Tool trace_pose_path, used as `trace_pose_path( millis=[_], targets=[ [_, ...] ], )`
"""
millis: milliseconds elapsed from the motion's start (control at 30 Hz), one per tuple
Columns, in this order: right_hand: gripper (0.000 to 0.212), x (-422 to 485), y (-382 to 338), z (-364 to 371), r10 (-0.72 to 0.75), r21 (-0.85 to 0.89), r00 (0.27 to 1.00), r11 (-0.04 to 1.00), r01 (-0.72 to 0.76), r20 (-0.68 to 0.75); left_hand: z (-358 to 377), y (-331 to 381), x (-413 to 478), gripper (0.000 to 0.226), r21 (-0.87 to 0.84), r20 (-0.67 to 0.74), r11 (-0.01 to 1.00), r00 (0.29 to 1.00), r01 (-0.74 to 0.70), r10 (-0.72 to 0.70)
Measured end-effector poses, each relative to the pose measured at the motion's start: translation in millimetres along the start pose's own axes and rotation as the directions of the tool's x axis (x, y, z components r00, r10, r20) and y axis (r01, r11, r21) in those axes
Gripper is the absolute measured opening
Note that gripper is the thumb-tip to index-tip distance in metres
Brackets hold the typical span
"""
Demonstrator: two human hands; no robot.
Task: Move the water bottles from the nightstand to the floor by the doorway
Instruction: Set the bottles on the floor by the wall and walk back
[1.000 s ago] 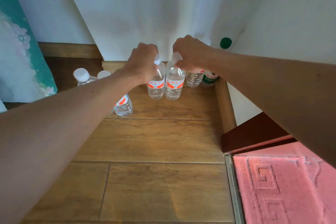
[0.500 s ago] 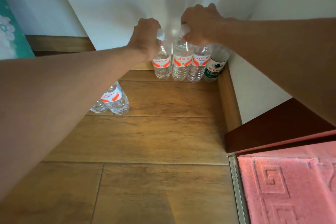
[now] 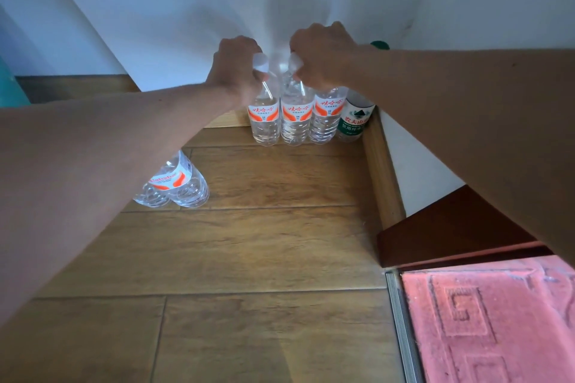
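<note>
- Nearest me, bottom right, a pink floor mat with a raised key pattern (image 3: 497, 326) lies against a ribbed metal threshold strip (image 3: 401, 323).
- The brown wood-plank floor (image 3: 264, 258) takes up the middle of my view, and both bare forearms reach across it from the lower corners.
- A dark red-brown wooden doorframe foot (image 3: 451, 227) stands just beyond the mat, at the end of a pale wooden skirting board (image 3: 382, 171).
- Two clear plastic water bottles with an orange-and-white label (image 3: 183, 186) stand touching each other on the floor at left, their tops hidden behind my left forearm.
- Further on, four bottles stand upright in a tight row at the foot of the wall.
- The left grip (image 3: 236, 68) is curled round the neck of the leftmost orange-labelled clear bottle (image 3: 264, 121), white cap showing beside the fingers.
- The right grip (image 3: 320, 56) pinches the white cap of the second orange-labelled clear bottle (image 3: 294, 124).
- Both held bottles have their bases level with their neighbours; I cannot tell whether they touch the floor.
- A third orange-labelled clear bottle (image 3: 326, 116) sits under my right wrist, then a green-labelled clear bottle (image 3: 354, 121) in the corner, its green cap (image 3: 379, 45) peeking over the wrist.
- Behind the row hangs a white curtain (image 3: 217, 9); a strip of teal fabric (image 3: 9, 81) shows at far left.
</note>
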State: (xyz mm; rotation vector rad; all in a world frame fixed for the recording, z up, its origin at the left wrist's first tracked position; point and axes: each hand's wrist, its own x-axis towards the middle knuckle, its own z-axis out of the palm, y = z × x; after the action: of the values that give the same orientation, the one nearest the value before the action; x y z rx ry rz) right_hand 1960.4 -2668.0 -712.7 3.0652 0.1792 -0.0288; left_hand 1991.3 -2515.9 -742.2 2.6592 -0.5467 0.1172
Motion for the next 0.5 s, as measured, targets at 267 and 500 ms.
trace_pose_path(
  millis=[267,500],
  targets=[
    [0.021,6.7,7.3,9.6,0.05,0.09,0.999,0.995,-0.051,0.008,-4.9,0.5,-1.0,0.046,-0.052,0.069,0.997,0.996,0.058,-0.055],
    [0.04,1.8,4.5,6.7,0.082,0.137,0.996,0.987,-0.084,0.018,-15.0,-3.9,-11.0,0.072,-0.119,0.202,0.989,0.977,0.086,-0.061]
  ],
)
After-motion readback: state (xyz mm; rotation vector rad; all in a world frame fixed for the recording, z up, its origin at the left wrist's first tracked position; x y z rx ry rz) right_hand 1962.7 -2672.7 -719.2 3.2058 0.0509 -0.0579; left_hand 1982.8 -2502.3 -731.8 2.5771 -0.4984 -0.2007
